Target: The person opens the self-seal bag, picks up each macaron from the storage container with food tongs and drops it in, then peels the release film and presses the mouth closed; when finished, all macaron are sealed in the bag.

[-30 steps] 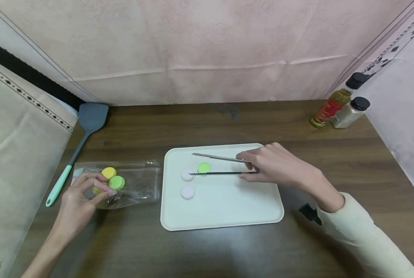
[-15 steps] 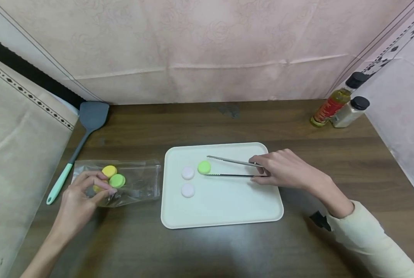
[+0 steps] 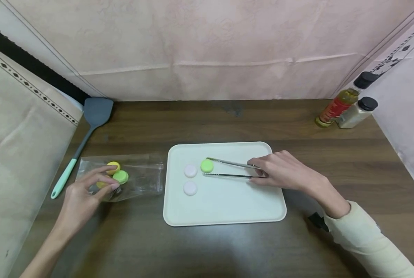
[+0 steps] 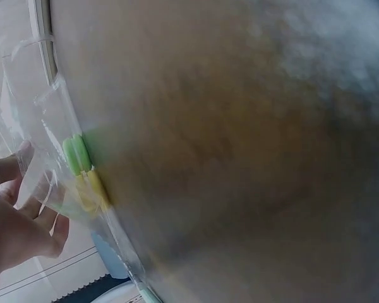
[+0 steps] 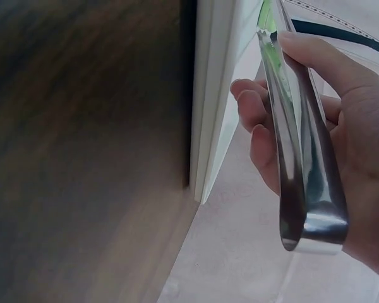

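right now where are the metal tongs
In the head view, the metal tongs are in the right hand, over the white tray, tips either side of its green disc.

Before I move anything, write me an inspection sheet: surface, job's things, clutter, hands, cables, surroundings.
Surface: wood-grain table, greyish mark near its far edge.
Job's things: green disc between the arms of metal tongs, on white tray; two pale discs beside it; green and yellow discs inside a clear bag.
Clutter: spatula left; red-labelled bottle and jar far right.
Hands: left hand holds the bag; right hand holds the tongs.
Cables: nothing seen.
Surroundings: pale creased covering behind the table.
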Demonstrator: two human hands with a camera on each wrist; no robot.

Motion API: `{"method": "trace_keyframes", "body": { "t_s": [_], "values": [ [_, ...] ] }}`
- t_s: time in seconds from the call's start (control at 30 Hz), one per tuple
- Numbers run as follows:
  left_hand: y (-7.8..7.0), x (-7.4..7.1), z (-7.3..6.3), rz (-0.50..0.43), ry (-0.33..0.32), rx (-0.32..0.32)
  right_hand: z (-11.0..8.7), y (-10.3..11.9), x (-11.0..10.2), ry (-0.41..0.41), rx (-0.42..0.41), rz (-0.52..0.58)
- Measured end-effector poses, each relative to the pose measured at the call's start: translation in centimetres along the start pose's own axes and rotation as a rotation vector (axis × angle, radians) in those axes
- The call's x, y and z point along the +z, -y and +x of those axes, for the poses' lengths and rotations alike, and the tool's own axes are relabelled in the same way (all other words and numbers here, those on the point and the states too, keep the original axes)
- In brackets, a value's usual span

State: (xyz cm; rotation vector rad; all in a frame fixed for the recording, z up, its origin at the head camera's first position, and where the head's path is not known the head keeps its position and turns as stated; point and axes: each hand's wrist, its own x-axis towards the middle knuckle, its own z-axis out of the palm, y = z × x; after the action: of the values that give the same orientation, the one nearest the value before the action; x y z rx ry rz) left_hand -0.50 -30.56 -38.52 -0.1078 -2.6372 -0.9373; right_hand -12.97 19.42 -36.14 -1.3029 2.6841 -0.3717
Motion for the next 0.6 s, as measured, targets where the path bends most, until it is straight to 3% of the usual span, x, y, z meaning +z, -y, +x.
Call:
{"method": "trace_keyframes", "body": {
  "t_s": [0.6],
  "values": [
    [-0.45, -0.34, -0.07, -0.011, -0.004, 0.019, 0.45, -0.42, -0.33, -0.095, -0.141, -0.023]
  ]
}}
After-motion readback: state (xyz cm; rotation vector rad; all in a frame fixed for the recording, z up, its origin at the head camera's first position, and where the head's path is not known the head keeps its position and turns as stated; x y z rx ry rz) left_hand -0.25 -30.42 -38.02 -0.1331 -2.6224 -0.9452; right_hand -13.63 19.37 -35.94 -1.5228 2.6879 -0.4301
